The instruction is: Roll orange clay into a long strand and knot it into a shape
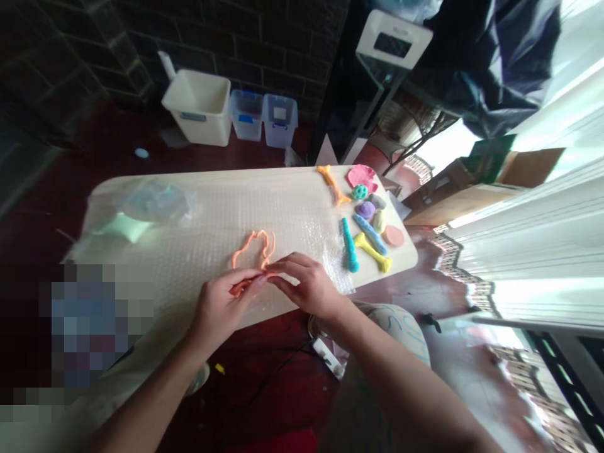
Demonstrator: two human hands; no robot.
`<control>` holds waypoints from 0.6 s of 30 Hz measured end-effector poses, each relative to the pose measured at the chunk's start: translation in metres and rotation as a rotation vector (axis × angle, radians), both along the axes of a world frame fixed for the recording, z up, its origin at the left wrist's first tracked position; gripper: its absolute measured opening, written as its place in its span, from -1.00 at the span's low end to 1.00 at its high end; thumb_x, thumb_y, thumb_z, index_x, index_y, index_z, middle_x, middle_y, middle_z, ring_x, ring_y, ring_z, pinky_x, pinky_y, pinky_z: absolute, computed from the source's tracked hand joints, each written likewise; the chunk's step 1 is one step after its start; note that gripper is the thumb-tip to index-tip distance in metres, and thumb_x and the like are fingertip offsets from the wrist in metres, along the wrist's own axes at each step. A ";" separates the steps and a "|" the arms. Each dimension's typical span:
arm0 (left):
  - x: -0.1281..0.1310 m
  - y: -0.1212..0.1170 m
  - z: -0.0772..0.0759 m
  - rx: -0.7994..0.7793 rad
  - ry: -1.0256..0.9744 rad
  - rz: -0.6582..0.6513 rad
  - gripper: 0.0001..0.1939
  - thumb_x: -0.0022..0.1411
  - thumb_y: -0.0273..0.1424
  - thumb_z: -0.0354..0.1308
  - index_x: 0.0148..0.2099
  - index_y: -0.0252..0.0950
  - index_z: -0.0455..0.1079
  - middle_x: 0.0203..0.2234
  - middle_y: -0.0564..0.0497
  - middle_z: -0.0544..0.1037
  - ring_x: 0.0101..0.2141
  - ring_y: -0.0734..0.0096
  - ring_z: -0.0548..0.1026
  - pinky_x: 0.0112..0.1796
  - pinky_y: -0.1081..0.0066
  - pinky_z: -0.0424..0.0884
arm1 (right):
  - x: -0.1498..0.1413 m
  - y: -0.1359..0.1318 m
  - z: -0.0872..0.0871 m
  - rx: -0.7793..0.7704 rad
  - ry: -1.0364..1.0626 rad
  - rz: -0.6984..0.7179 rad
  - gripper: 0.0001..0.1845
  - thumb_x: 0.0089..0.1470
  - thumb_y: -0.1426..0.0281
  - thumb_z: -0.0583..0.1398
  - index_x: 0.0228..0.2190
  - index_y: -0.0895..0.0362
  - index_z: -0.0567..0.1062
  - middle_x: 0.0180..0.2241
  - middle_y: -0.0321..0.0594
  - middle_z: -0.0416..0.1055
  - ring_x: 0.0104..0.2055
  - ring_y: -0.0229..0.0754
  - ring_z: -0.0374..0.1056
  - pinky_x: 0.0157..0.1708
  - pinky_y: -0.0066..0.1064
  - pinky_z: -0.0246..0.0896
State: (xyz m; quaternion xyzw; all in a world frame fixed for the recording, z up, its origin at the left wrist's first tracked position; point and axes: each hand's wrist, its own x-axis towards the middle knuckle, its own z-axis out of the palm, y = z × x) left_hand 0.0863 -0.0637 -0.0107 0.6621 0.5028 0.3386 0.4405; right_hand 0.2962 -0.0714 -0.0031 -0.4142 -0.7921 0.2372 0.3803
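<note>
Both my hands meet over the near edge of the table, fingers pinching orange modelling clay. My left hand (221, 299) is closed around a darker orange lump that shows between thumb and palm. With thumb and fingertips, my right hand (304, 280) pinches the clay beside the left fingertips. A thin, wavy orange clay strand (255, 235) runs out from the fingers and lies looped on the bubble wrap (212, 220). The exact spot where the strand joins the lump is hidden by my fingers.
At the table's right end lie several clay shapes: a yellow bone (372, 251), a teal tapered twist (350, 245), an orange bone (333, 185) and a pink dish (362, 178). A clear plastic bag (158, 200) and pale green packet (125, 228) rest left. Bins (202, 104) stand behind.
</note>
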 end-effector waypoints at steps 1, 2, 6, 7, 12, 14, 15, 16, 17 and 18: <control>-0.001 0.000 0.000 0.014 0.020 0.005 -0.75 0.32 -0.19 0.29 -0.14 -0.25 0.65 -0.35 -0.01 0.71 -0.40 0.31 0.62 -0.33 0.45 0.52 | 0.001 0.000 0.000 -0.006 -0.013 0.004 -0.82 0.35 0.38 0.24 -0.06 0.10 0.61 -0.16 -0.08 0.64 -0.13 -0.08 0.52 -0.09 -0.21 0.49; -0.001 0.001 -0.001 0.021 0.038 0.005 -0.75 0.32 -0.18 0.28 -0.14 -0.24 0.65 -0.34 -0.01 0.71 -0.39 0.29 0.62 -0.32 0.44 0.52 | 0.001 0.000 0.000 -0.010 -0.023 0.013 -0.83 0.35 0.37 0.24 -0.07 0.10 0.61 -0.17 -0.09 0.64 -0.14 -0.08 0.52 -0.09 -0.22 0.48; -0.003 0.002 -0.003 0.018 0.050 -0.006 -0.74 0.28 -0.14 0.29 -0.15 -0.19 0.65 -0.35 0.02 0.72 -0.41 0.26 0.63 -0.35 0.44 0.52 | 0.002 -0.002 0.002 -0.019 -0.023 0.029 -0.84 0.37 0.36 0.21 -0.15 0.13 0.60 -0.14 -0.06 0.62 -0.08 -0.09 0.52 -0.02 -0.24 0.47; -0.004 0.002 -0.004 0.010 0.045 -0.014 -0.74 0.27 -0.14 0.29 -0.15 -0.18 0.65 -0.35 0.03 0.72 -0.41 0.26 0.63 -0.37 0.44 0.52 | 0.002 -0.002 0.002 -0.025 -0.024 0.033 -0.85 0.37 0.37 0.20 -0.16 0.14 0.59 -0.13 -0.05 0.61 -0.05 -0.10 0.51 0.00 -0.25 0.47; -0.006 0.003 -0.010 -0.050 0.008 -0.062 -0.76 0.29 -0.12 0.27 -0.14 -0.10 0.66 -0.44 0.08 0.68 -0.44 0.24 0.62 -0.39 0.43 0.54 | -0.001 -0.003 0.000 -0.054 -0.076 0.027 -0.89 0.35 0.41 0.17 -0.14 0.14 0.51 -0.09 -0.03 0.56 0.01 -0.09 0.49 0.05 -0.26 0.44; -0.007 0.003 -0.012 -0.073 -0.018 -0.068 -0.76 0.27 -0.13 0.29 -0.12 -0.11 0.66 -0.35 0.06 0.71 -0.36 0.21 0.66 -0.32 0.42 0.57 | -0.004 -0.003 0.000 -0.033 -0.089 0.011 -0.89 0.32 0.42 0.18 -0.14 0.16 0.48 -0.09 0.00 0.54 0.00 -0.06 0.48 0.04 -0.25 0.44; -0.006 0.003 -0.012 -0.085 -0.031 -0.070 -0.75 0.25 -0.14 0.31 -0.12 -0.12 0.66 -0.30 0.04 0.72 -0.32 0.19 0.67 -0.29 0.42 0.58 | -0.005 -0.003 0.000 -0.020 -0.091 0.002 -0.89 0.31 0.42 0.18 -0.14 0.16 0.47 -0.10 0.01 0.54 -0.01 -0.05 0.47 0.03 -0.23 0.44; -0.006 0.003 -0.013 -0.101 -0.044 -0.069 -0.74 0.24 -0.14 0.33 -0.11 -0.14 0.66 -0.25 0.02 0.73 -0.29 0.18 0.68 -0.27 0.41 0.58 | -0.007 -0.004 0.000 -0.011 -0.090 -0.005 -0.90 0.30 0.43 0.19 -0.15 0.16 0.46 -0.12 0.00 0.54 -0.03 -0.04 0.47 0.01 -0.22 0.44; -0.006 0.004 -0.013 -0.120 -0.060 -0.064 -0.73 0.24 -0.15 0.34 -0.11 -0.17 0.66 -0.24 0.00 0.73 -0.27 0.18 0.68 -0.26 0.41 0.59 | -0.008 -0.004 0.000 -0.007 -0.084 -0.010 -0.90 0.29 0.43 0.19 -0.15 0.15 0.46 -0.14 -0.02 0.54 -0.05 -0.04 0.46 0.00 -0.21 0.44; -0.005 0.004 -0.013 -0.142 -0.079 -0.061 -0.72 0.24 -0.15 0.34 -0.10 -0.20 0.65 -0.23 -0.03 0.73 -0.27 0.18 0.68 -0.26 0.40 0.59 | -0.009 -0.004 0.001 -0.008 -0.073 -0.009 -0.91 0.29 0.44 0.18 -0.16 0.14 0.46 -0.15 -0.03 0.54 -0.07 -0.04 0.46 -0.02 -0.20 0.45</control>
